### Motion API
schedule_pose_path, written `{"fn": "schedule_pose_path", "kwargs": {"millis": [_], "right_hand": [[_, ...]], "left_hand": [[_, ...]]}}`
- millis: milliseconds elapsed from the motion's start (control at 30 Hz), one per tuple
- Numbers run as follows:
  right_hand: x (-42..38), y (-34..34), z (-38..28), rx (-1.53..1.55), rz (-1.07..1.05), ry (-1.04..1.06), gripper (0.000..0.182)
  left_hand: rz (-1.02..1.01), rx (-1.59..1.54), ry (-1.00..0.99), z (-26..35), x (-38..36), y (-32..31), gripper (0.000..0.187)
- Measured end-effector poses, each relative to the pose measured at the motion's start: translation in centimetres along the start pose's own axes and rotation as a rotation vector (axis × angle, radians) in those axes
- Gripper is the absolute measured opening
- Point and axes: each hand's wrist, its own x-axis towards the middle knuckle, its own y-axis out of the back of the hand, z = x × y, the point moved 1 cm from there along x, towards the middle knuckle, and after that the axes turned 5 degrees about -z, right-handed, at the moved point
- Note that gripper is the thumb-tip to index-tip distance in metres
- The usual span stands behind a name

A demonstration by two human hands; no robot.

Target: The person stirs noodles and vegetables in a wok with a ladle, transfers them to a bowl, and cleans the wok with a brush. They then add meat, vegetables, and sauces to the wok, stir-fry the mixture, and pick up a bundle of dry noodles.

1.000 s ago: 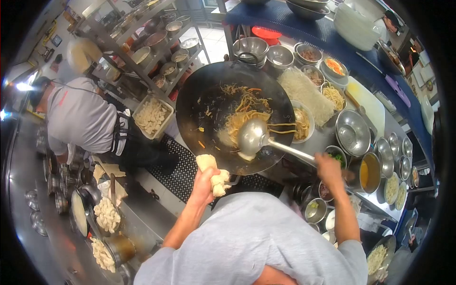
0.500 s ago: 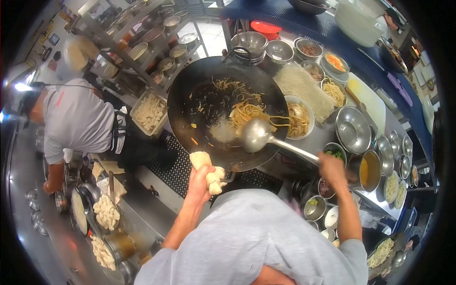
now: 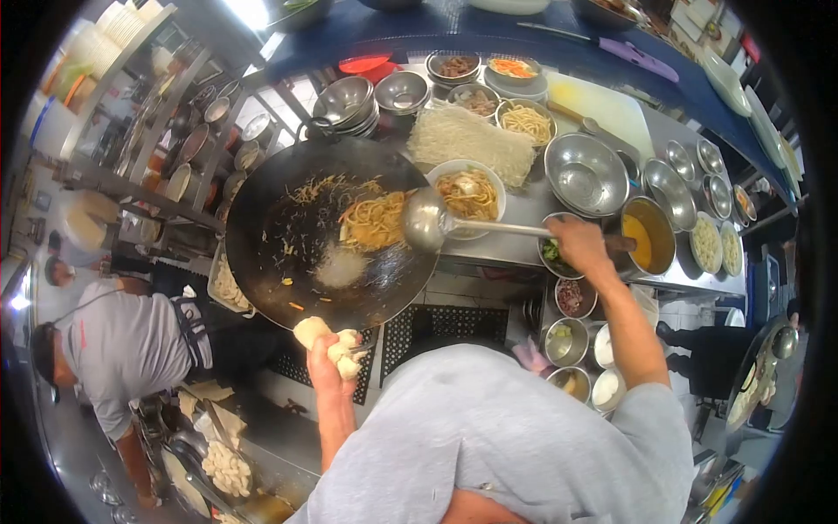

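Ladle (image 3: pixel 426 222) nearer bowl (image 3: pixel 500 201), counter (image 3: pixel 517 248) probably steel

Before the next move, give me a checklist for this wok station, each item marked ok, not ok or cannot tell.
1. Right hand closed round the handle of the ladle: ok.
2. Cloth in the left hand, at the near edge of the wok: ok.
3. White bowl close beside the wok: ok, noodles already in it.
4. Wok emptied of noodles: not ok, a heap lies by the ladle.
5. Flame under the wok: cannot tell, the wok hides that spot.
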Motion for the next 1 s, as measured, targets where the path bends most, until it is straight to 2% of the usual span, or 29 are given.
{"fn": "schedule_pose_path", "kwargs": {"millis": [100, 233, 333, 400, 433, 500, 600, 633, 733, 867, 1000], "right_hand": [[-0.1, 2.3, 2.9, -0.077, 0.035, -0.074, 0.022], [0.4, 5.8, 3.4, -0.088, 0.07, -0.096, 0.024], [2.5, 4.6, 0.6, 0.052, 0.091, -0.051, 0.026], [4.6, 3.3, -3.1, 0.105, -0.034, -0.091, 0.033], [5.2, 2.5, -5.1, 0.2, 0.011, -0.11, 0.034], [6.9, 0.2, -7.2, 0.195, -0.064, -0.082, 0.034], [6.0, -1.2, -6.6, 0.253, -0.057, -0.096, 0.034], [5.5, -1.8, -5.4, 0.17, -0.055, -0.091, 0.035], [3.3, -2.7, -1.0, 0.127, 0.083, -0.095, 0.031], [0.7, 1.1, 2.0, -0.032, 0.054, -0.158, 0.025], [0.4, 2.5, 0.4, -0.021, 0.051, -0.174, 0.018]], "left_hand": [[-0.002, 0.002, 0.004, -0.1, 0.7, 0.5, 0.028], [-0.023, 0.017, -0.038, 0.0, 0.6, 0.2, 0.028], [-0.02, 0.02, -0.025, 0.4, -0.1, 0.3, 0.025], [-0.012, 0.018, -0.007, 0.3, -0.9, 0.2, 0.023], [0.036, 0.012, 0.005, 0.3, -1.1, 0.4, 0.027], [0.028, 0.018, 0.01, 0.6, -1.9, 0.1, 0.028], [0.006, 0.007, -0.017, 0.3, -2.0, 0.3, 0.032], [0.004, 0.006, -0.017, 0.3, -1.9, 0.1, 0.033], [0.018, 0.007, -0.055, 0.2, -1.2, -0.6, 0.029], [0.012, 0.047, -0.092, -0.2, 0.3, -0.1, 0.023], [-0.015, 0.046, -0.086, 0.0, 0.2, 0.2, 0.024]]}}
